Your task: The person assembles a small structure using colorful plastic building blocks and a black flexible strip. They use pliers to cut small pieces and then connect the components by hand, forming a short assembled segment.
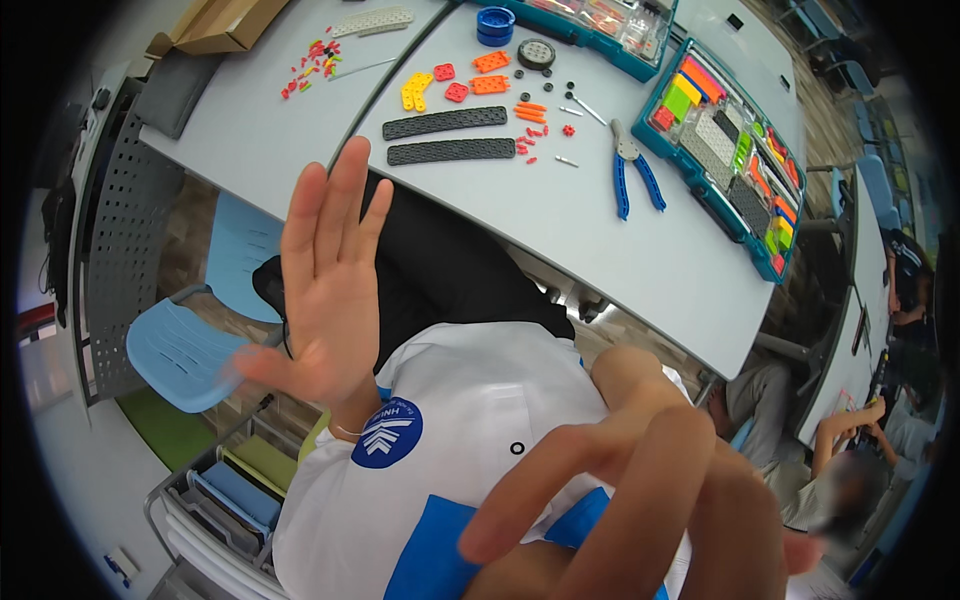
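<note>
Well short of the two dark perforated strips on the counter, lying crosswise, hover left hand, nearer, and right hand, both splayed, grasping nothing.

The right hand is so close to the camera that it blurs, and the picture's lower edge cuts off its wrist and palm. The left hand's thumb is smeared. That hand hides the counter's near edge and part of the dark trousers. The small red and green pieces near the counter's far left corner are too small to tell. The parts case at the far edge is cut off by the top.
</note>
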### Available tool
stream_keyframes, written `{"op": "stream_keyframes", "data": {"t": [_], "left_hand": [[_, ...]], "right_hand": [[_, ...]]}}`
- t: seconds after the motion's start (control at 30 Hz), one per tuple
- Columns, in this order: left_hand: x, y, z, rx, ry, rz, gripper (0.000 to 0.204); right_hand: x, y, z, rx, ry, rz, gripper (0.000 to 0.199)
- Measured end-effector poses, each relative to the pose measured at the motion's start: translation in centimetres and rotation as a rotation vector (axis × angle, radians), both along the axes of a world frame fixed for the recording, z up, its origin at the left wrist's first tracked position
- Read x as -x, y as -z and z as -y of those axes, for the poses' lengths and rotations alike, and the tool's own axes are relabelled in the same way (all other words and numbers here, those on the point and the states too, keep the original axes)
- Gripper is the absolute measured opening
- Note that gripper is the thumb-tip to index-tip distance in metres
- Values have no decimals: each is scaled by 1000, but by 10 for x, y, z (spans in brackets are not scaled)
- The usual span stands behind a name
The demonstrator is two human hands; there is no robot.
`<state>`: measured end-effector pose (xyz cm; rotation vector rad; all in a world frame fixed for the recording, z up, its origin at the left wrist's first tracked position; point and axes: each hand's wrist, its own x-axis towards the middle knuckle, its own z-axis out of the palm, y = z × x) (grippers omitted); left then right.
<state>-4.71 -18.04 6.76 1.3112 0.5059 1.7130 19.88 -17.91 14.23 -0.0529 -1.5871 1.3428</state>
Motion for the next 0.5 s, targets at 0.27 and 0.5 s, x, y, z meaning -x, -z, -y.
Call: {"op": "stream_keyframes", "data": {"t": [0.27,0.5], "left_hand": [[10,66,-66,207,-752,-939,51],[-10,116,-110,163,-904,-1038,65]], "right_hand": [[-6,41,-70,-193,654,586,59],[-8,146,-114,-299,868,1002,46]]}}
